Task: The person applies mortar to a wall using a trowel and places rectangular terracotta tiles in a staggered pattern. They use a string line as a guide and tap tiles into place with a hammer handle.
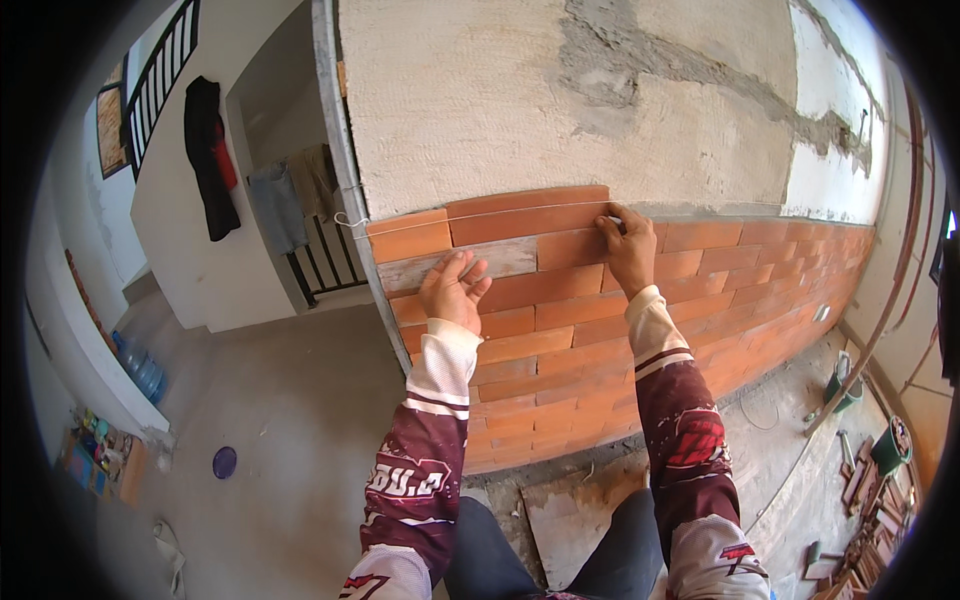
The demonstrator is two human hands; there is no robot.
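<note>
My left hand (455, 290) is palm upward with loosely curled, separated fingers, holding nothing, against a whitish-smeared tile (500, 255) near the left edge of the orange brick-tile facing (570, 345). My right hand (625, 245) is higher and to the right, its fingers closed at the joint below the long top tile (530, 210); what lies in its fingertips is too small to make out. A thin white string (520, 206) runs across the top course, looped at the wall's left corner beside a shorter orange tile (408, 236). Bare plaster (700, 130) rises above the tiles.
Behind at left are a staircase railing (160, 70), dark hanging garments (210, 155), draped cloths (280, 205), a water jug (140, 368) and clutter (105, 450). At lower right lie green buckets (888, 448), loose tiles (860, 490), hoses and tools. A board (570, 520) lies by my legs.
</note>
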